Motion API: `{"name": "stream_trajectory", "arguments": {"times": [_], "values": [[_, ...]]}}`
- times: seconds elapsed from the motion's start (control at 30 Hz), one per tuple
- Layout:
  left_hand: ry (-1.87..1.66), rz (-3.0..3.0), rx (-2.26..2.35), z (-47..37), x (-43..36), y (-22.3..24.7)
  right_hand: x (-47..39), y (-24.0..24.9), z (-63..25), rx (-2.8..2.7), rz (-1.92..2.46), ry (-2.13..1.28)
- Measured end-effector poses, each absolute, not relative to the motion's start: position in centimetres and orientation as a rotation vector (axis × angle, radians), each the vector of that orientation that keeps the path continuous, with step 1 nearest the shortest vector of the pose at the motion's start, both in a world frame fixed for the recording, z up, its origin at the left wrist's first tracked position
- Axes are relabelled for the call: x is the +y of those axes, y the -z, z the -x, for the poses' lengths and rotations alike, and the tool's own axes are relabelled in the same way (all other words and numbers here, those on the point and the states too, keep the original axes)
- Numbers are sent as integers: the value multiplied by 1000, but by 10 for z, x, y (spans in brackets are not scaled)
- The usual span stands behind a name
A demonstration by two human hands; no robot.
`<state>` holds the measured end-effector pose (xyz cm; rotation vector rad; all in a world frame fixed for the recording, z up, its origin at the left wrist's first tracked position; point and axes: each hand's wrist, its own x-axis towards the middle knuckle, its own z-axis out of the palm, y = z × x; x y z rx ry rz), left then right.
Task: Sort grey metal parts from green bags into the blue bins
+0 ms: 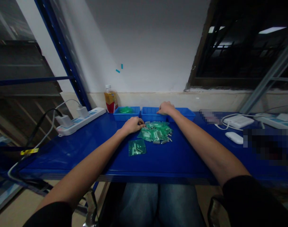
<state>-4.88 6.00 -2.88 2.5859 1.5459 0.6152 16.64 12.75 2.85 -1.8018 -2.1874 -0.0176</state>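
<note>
A pile of green-tinted plastic bags [155, 130] with small light-coloured and metallic pieces lies mid-table. My left hand [133, 125] is closed at the pile's upper left edge, fingers curled; anything in them is hidden. Above the front of the blue bins, around the gap between the middle bin [149, 117] and the right bin [185, 115], hangs my right hand [166, 108]. Its fingers bend downward and are closed; what they hold, if anything, I cannot make out. A single green bag [137, 147] with small pieces lies apart, nearer me. Green bags [125, 110] fill part of the left bin [120, 117].
A drink bottle [110, 99] stands behind the left bin. At left, a power strip [81, 120] with plugged-in chargers trails cables over the table's edge. A white case [234, 137], a white adapter [238, 121] and another power strip [276, 121] lie at right.
</note>
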Motion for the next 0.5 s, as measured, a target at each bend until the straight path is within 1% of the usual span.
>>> {"name": "stream_trajectory", "arguments": {"times": [0.17,0.27,0.37,0.5], "values": [[-588,-2550,1587,44,55,24,127,-34,-153,-2214,1850,-38],[-597,-2544,1595,42,54,23,112,-34,-158,-2211,1793,-6],[-625,-2541,1570,44,57,23,83,-20,-168,-2218,1581,96],[-717,-2496,1518,47,54,17,44,5,-174,-2268,1101,171]]}}
